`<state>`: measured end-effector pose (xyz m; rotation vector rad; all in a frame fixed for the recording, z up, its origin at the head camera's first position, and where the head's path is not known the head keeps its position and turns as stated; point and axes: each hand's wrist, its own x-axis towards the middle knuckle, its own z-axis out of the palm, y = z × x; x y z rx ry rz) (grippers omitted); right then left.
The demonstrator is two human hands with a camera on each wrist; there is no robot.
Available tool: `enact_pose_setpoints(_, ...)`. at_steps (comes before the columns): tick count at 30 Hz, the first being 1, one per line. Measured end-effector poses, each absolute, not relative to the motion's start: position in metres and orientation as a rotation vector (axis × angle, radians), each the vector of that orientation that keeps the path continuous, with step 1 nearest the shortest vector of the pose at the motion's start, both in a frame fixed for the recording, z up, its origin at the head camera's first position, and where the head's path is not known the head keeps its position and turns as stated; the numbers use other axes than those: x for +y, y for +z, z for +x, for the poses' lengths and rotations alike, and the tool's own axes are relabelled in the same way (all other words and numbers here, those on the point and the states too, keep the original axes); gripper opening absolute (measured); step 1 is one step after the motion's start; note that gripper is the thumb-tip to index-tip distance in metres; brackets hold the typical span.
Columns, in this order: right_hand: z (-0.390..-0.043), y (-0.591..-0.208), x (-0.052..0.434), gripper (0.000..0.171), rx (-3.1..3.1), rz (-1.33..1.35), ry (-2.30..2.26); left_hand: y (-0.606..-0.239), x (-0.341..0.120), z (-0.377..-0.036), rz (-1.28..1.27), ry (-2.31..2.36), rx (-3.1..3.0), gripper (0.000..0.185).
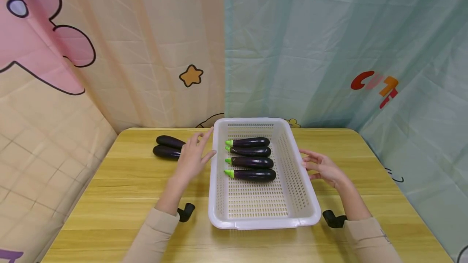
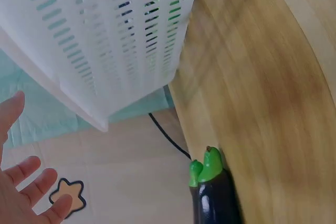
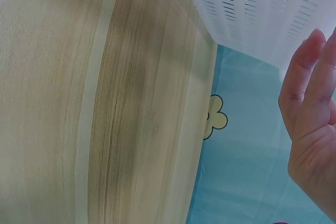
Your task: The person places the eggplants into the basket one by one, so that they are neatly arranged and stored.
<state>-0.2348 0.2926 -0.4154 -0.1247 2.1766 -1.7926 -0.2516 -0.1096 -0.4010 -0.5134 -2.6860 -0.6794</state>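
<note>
— Two beige sleeves [image 1: 153, 234] come in at the bottom edge, one lower left and one lower right, each with a black wrist mount [image 1: 186, 212] just above the cuff.

— And the hands?

— Left hand [image 1: 191, 157], left of centre: fingers spread, thumb and index tip at the basket's left rim. Right hand [image 1: 325, 169], right of centre: fingers parted and slightly bent beside the right rim. Neither pinches anything; I can't tell whether the fingertips actually touch the plastic.

— How many baskets?

— One, a white slotted basket [image 1: 267, 224], in the lower middle of the frame.

— And eggplants?

— Six visible. Four eggplants [image 1: 252, 162] lie inside the basket in a stack of rows, green stems to the left, with bare slotted floor below them. Two more eggplants [image 1: 166, 152] lie side by side on the table [image 1: 120, 214], left of the basket.

— Anything in the way?

— The left hand covers the right ends of that pair in the head view; the left wrist view shows their two green caps. Behind the table hangs a printed curtain [image 1: 292, 52], with one orange star [image 1: 191, 76] at upper centre-left and coloured letters [image 1: 376, 86] at upper right.
</note>
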Motion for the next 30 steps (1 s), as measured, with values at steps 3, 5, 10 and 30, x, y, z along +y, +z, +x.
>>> enact_pose_setpoints(3,-0.235,-0.415,0.293,0.061,2.168,-0.12,-1.795,-0.404,-0.121,-0.252,-0.388,-0.846,-2.657,0.069)
enact_pose_setpoints(5,-0.235,-0.415,0.293,0.062,2.163,-0.116,-1.796,-0.408,-0.128,-0.253,-0.299,-0.968,-2.612,0.069)
enact_pose_setpoints(10,-0.235,-0.415,0.293,0.062,2.159,-0.114,-1.796,-0.421,-0.144,-0.259,-0.099,-1.237,-2.405,0.069)
enact_pose_setpoints(30,-0.234,-0.415,0.293,0.063,2.15,-0.109,-1.812,-0.462,-0.181,-0.275,0.713,-1.736,-1.783,0.077)
